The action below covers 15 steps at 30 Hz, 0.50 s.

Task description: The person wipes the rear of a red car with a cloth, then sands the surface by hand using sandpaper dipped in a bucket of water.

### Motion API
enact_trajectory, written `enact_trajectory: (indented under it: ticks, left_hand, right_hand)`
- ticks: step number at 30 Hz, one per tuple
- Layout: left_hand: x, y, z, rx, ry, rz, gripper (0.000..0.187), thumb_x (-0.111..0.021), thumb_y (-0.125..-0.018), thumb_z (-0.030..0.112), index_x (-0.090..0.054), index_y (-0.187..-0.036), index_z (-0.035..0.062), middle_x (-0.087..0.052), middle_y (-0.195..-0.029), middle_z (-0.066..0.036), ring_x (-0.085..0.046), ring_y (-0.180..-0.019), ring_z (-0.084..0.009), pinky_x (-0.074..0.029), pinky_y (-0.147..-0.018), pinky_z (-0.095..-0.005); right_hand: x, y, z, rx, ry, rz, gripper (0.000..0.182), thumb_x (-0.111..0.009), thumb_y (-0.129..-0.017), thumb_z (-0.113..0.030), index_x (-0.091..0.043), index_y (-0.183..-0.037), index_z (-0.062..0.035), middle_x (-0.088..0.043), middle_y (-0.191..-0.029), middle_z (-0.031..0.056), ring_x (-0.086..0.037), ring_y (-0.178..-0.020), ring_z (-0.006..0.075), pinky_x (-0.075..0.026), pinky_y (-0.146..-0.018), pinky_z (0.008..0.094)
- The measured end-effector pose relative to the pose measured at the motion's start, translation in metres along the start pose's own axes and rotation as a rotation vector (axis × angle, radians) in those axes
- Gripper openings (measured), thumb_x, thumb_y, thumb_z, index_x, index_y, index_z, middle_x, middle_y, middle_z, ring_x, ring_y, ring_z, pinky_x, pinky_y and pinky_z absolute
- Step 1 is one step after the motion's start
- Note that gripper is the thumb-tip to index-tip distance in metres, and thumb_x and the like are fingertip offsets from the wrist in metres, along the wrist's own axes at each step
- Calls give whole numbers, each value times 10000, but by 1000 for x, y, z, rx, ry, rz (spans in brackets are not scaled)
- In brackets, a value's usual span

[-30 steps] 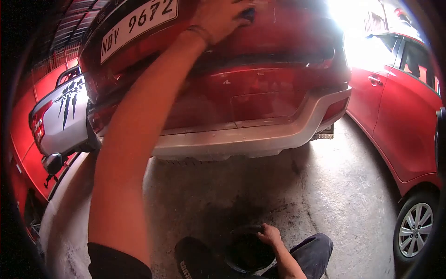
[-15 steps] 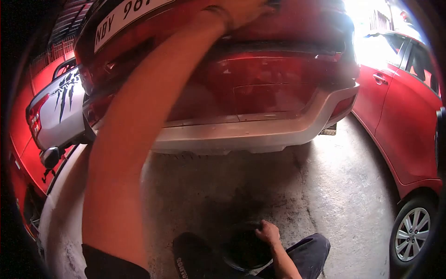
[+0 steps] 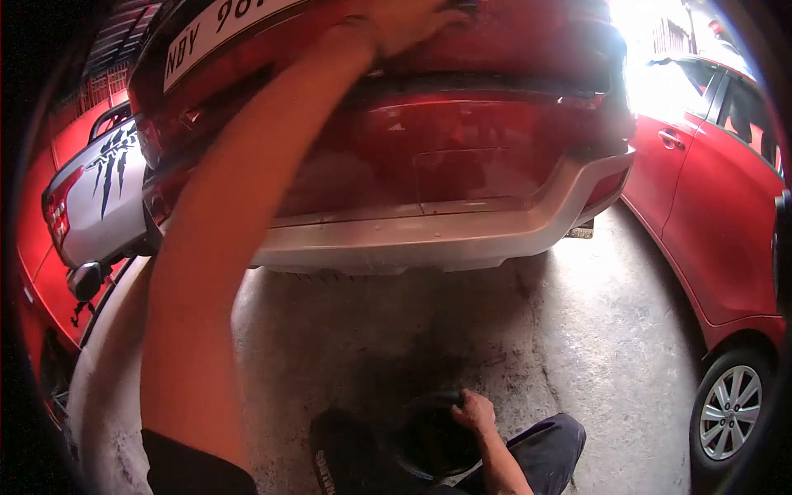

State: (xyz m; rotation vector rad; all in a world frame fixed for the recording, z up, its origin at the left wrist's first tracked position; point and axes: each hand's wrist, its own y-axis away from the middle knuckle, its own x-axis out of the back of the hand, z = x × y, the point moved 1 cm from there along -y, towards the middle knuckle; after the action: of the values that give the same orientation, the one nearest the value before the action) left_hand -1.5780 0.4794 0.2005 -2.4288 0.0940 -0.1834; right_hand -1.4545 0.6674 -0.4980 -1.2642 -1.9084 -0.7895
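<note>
My left hand (image 3: 412, 23) is stretched up to the rear of a dark red car (image 3: 462, 124), fingers bent against the tailgate at the top edge of view. Something dark shows at its fingertips, but I cannot tell what it is. Low in front of me, my right hand (image 3: 476, 411) is closed on the rim of a round black tub (image 3: 436, 399), which sits between my knees. The tub's inside is in deep shadow. A white licence plate (image 3: 216, 37) is partly covered at the top left of the car.
Below the tailgate runs a silver-trimmed bumper (image 3: 412, 239). A red car (image 3: 718, 206) with a silver wheel (image 3: 731, 412) stands on the right. To the left is a white vehicle (image 3: 107, 186) with black claw-like graphics. The concrete floor (image 3: 610, 355) has dark stains.
My left hand has moved a little to the left across the tailgate. My right hand stays at the tub's rim. The view has shifted very slightly.
</note>
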Motion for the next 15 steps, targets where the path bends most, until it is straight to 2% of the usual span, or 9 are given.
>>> enact_trajectory:
  ticks: [2, 5, 8, 11, 14, 15]
  left_hand:
    - [10, 26, -20, -5, -60, -27, 334, -742, -883, 341, -722, -1172, 175, -681, -1307, -7, -568, -1261, -207, -332, -1110, -501]
    - [16, 28, -18, 21, -30, -64, 328, -735, -892, 339, -720, -1177, 175, -666, -1336, -4, -569, -1264, -210, -326, -1115, -503]
    - [-11, -4, 11, -34, 2, 47, 334, -735, -899, 317, -717, -1203, 180, -652, -1365, -10, -588, -1246, -221, -327, -1118, -506]
    - [-14, -21, 23, -24, -69, -21, 330, -734, -904, 297, -718, -1215, 190, -650, -1372, -11, -592, -1260, -221, -312, -1146, -517]
    - [5, 10, -6, -60, -92, -100, 334, -728, -910, 281, -716, -1234, 203, -650, -1378, -8, -576, -1294, -212, -284, -1178, -528]
    - [17, 23, -15, -15, -60, -143, 333, -721, -914, 271, -715, -1241, 205, -651, -1379, -6, -572, -1303, -211, -272, -1190, -533]
  right_hand:
    - [1, -1, 1, 3, 0, -15, 463, -687, -832, -400, -661, -1143, -58, -720, -1089, 216, -682, -1056, 410, -541, -911, 513]
    - [1, -2, 1, -3, -21, -15, 452, -686, -833, -395, -662, -1131, -56, -717, -1087, 222, -678, -1058, 417, -537, -908, 514]
    - [3, -1, 0, -1, -26, 1, 435, -685, -833, -390, -663, -1107, -53, -715, -1082, 225, -675, -1060, 419, -533, -913, 515]
    - [5, 2, -3, -1, -27, 10, 422, -685, -832, -386, -663, -1086, -49, -713, -1079, 226, -672, -1063, 420, -530, -920, 516]
    - [19, 6, -13, -22, -37, -16, 417, -688, -829, -383, -663, -1076, -47, -713, -1081, 224, -670, -1066, 422, -531, -926, 514]
    - [22, 6, -15, -31, -41, -31, 417, -689, -828, -382, -663, -1074, -47, -713, -1083, 223, -670, -1067, 422, -532, -927, 513]
